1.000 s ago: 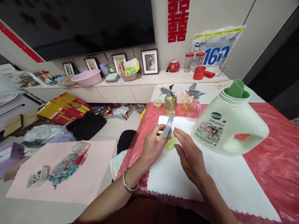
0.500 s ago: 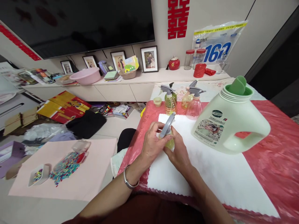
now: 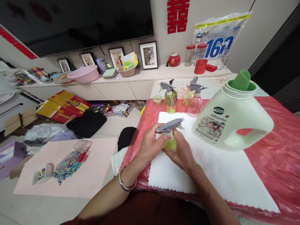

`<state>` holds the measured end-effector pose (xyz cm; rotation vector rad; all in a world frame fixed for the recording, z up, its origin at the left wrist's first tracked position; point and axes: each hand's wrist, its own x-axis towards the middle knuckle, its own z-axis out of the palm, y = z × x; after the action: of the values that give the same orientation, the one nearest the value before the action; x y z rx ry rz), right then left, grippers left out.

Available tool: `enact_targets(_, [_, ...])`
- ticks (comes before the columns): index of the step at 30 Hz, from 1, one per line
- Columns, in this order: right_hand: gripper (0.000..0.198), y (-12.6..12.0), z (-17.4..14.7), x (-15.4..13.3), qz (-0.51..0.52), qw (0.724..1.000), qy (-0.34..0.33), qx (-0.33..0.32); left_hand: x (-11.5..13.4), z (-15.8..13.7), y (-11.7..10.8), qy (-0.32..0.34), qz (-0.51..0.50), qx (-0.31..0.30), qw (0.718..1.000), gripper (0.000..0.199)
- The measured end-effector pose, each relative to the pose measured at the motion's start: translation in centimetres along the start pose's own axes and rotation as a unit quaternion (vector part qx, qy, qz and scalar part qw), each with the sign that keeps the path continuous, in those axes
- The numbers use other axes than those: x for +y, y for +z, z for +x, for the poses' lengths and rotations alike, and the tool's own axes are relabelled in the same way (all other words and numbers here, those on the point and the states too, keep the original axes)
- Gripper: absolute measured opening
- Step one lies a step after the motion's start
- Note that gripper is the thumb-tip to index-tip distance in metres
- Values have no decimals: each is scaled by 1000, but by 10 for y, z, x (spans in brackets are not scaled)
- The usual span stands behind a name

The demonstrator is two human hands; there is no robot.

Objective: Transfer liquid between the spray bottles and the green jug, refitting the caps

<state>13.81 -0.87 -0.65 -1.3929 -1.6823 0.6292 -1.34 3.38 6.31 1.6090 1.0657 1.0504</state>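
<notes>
A small yellow-green spray bottle (image 3: pixel 172 144) with a grey trigger head is held between both hands above the white sheet (image 3: pixel 217 175). My left hand (image 3: pixel 150 142) grips it just under the head, thumb across the collar. Around the far side of the body wraps my right hand (image 3: pixel 184 151), its fingers partly hidden. The nozzle points to the right. Beyond the hands stand a clear spray bottle (image 3: pixel 170 102), a pink spray bottle (image 3: pixel 195 105) and other sprayers partly behind them. A large pale green jug (image 3: pixel 231 122) stands to the right, a green scoop-shaped piece (image 3: pixel 241 80) in its mouth.
A red plastic cover (image 3: pixel 269 140) lies over the table under the sheet. Near its far left edge sits a small pale cup (image 3: pixel 157 99). To the left, a pink mat (image 3: pixel 93 165) carries scattered colourful pieces and a white box (image 3: pixel 45 173). A low cabinet (image 3: pixel 112 89) runs behind.
The grey trigger head has turned, so its nozzle now points right instead of away from me. The view has shifted slightly, and more of the bottle's body shows between my hands.
</notes>
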Motion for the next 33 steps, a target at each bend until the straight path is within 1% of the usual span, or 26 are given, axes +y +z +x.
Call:
enact_targets(3, [73,0,-1,1,-1,1000,-15,4,-6,3,-2,0,-68,-20,997,30])
enact_targets(7, [73,0,-1,4,-4,1000,-26,4,-13,7,1,0,-132,-11,991,39])
enact_targets(10, [75,2,-2,7,-13,999,-47,19,-17,9,5,-35,-171,-2,985,42])
enact_targets(13, [66,4,-3,10,-23,997,-69,28,-21,9,5,-56,-223,-5,973,55])
enact_targets(15, [70,4,-4,10,-18,996,-78,41,-23,9,4,-48,-259,-19,965,58])
enact_targets(17, [79,4,-4,9,-3,996,-79,49,-26,7,3,-41,-281,-36,958,52])
enact_targets(20, [87,2,-3,7,13,996,-75,37,-28,5,5,-37,-275,-41,960,50])
enact_targets(24, [85,1,-3,6,15,998,-60,28,-29,8,10,-12,-260,2,965,63])
enact_targets(27, [86,0,-3,7,10,998,-58,26,-30,10,12,-6,-254,24,967,64])
enact_targets(29, [86,-1,-3,6,8,999,-45,12,-30,10,11,-6,-255,14,967,60])
enact_targets(33, [86,-1,-2,5,6,999,-37,-5,-26,6,7,-19,-253,-13,967,44])
